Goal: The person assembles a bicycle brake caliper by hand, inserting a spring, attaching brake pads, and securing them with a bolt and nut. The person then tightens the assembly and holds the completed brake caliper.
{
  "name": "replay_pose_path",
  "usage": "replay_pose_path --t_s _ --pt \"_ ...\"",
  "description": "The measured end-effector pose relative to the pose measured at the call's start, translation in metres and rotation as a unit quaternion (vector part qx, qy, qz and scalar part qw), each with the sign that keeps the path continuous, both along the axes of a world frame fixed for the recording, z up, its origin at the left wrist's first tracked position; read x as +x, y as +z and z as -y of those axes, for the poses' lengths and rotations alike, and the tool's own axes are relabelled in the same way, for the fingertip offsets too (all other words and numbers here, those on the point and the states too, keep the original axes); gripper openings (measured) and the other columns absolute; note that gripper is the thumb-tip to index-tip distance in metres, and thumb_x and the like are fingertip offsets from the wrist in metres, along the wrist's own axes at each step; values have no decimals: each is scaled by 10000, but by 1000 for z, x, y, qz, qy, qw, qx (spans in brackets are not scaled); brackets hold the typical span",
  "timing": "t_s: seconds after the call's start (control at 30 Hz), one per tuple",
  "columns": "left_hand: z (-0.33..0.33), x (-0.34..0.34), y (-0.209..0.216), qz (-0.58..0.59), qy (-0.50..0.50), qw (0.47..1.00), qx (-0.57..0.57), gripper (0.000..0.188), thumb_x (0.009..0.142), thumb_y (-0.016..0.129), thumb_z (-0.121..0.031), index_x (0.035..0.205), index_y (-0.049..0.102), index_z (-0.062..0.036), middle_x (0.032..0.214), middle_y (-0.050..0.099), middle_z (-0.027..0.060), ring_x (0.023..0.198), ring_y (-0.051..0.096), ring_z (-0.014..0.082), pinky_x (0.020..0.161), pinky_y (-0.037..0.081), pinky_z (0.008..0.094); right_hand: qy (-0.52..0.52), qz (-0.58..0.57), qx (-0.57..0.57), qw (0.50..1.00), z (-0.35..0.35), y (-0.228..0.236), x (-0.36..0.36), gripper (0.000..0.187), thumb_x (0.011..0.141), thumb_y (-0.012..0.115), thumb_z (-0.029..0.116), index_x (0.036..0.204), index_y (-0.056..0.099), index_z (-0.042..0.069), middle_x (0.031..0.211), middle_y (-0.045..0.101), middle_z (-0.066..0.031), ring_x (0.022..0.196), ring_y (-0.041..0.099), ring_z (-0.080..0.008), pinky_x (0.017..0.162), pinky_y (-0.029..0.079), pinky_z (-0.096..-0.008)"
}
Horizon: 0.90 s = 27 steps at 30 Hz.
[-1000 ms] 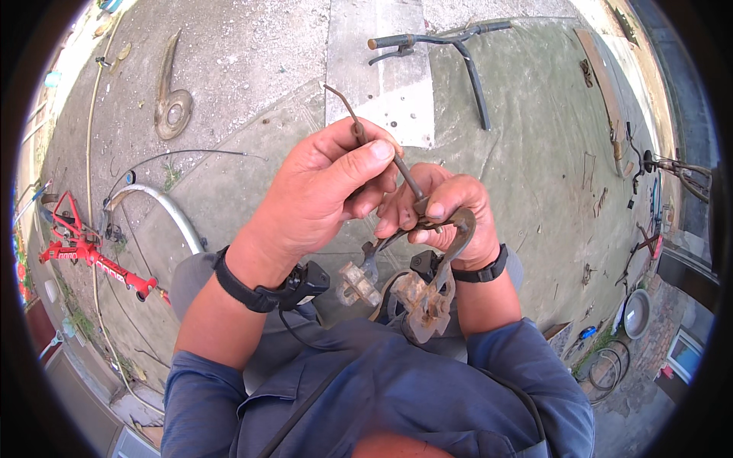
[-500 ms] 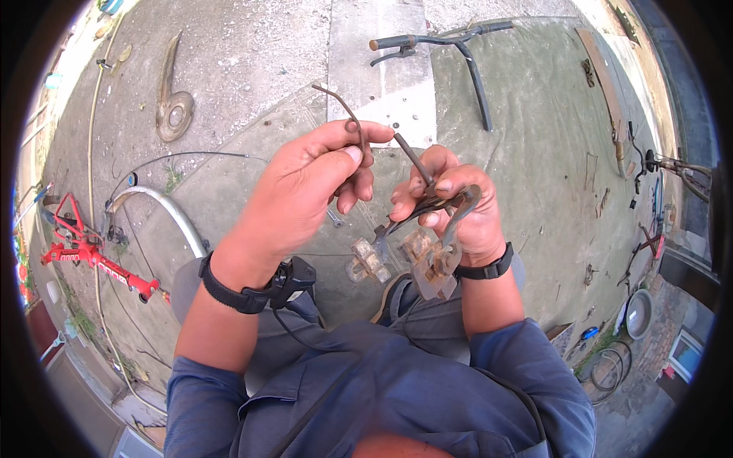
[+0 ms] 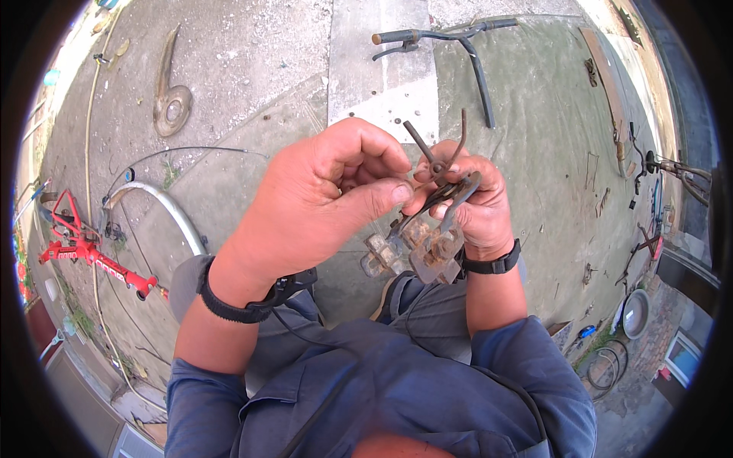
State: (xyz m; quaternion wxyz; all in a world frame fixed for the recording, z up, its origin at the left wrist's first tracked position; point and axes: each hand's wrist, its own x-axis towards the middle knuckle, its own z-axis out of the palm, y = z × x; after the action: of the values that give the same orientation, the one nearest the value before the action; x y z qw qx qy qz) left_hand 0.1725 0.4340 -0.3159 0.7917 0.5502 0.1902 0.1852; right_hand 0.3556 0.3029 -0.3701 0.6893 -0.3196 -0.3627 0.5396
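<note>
Green sheet (image 3: 550, 114) spread over the ground. Handlebar (image 3: 475, 69) lying beyond the hands; red frame (image 3: 114, 273) off to the left, pale curved strip (image 3: 169, 204) between it and the person.

Left hand (image 3: 321, 191): the larger in view. Grip curled, narrow gap between thumb and forefinger tips, other fingers folded in behind. Tips just beside the rusty assembly; cannot tell whether they pinch anything small or touch it. Forearm slants up from lower left, back of hand turned to the camera, knuckles uppermost, thumb pointing right. Black strap (image 3: 248, 311) round the wrist.

Right hand (image 3: 486, 202): grip closed round the upper end of the assembly (image 3: 458, 206), thumb on the near side, fingers bent toward the left hand. Forearm nearly upright, black band (image 3: 492, 266) at the wrist.

Assembly hangs below the right fingers, above the gap between the knees. Two crusted blocks at its lower end, the right block (image 3: 437, 248) beside the left block (image 3: 382, 256). Rod (image 3: 418, 140) juts from the top, leaning left. Thin bent wire (image 3: 463, 130) rises to its right.
</note>
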Motion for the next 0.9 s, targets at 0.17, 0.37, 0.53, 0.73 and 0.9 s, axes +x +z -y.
replay_pose_path --t_s 0.17,0.37,0.53,0.73,0.9 --pt "6 3 0 2 6 999 43 102 891 660 17 990 648 -5 894 665 24 792 619 68 692 496 211 6 20 8 1000 0 -1 2 404 778 734 -101 1149 650 36 1140 600 -142 1094 627 -251 895 560 -371" --pt "7 6 -2 6 7 997 71 117 881 639 36 989 664 2 886 664 29 748 604 69 655 486 217 -1 23 -2 1000 -2 -1 4 455 771 729 -120 1175 581 29 1154 605 -129 1121 624 -237 914 549 -356" --pt "7 6 -3 -9 21 996 89 131 855 637 54 962 678 -11 871 653 43 727 607 91 643 484 237 1 15 -4 1000 -4 4 7 445 779 695 -147 1133 500 39 1150 608 -136 1127 625 -241 919 548 -369" --pt "3 5 -5 8 11 990 138 142 816 677 39 942 683 -26 845 634 59 744 606 151 665 478 274 22 49 -30 998 -2 15 10 414 785 664 -157 1113 510 43 1138 610 -161 1103 640 -252 930 543 -380" --pt "-2 3 -7 19 -9 972 234 156 789 709 26 927 683 -44 817 617 58 743 595 172 666 465 288 25 90 -28 995 -1 23 11 404 763 638 -182 1100 563 28 1137 616 -167 1095 646 -255 906 555 -364"
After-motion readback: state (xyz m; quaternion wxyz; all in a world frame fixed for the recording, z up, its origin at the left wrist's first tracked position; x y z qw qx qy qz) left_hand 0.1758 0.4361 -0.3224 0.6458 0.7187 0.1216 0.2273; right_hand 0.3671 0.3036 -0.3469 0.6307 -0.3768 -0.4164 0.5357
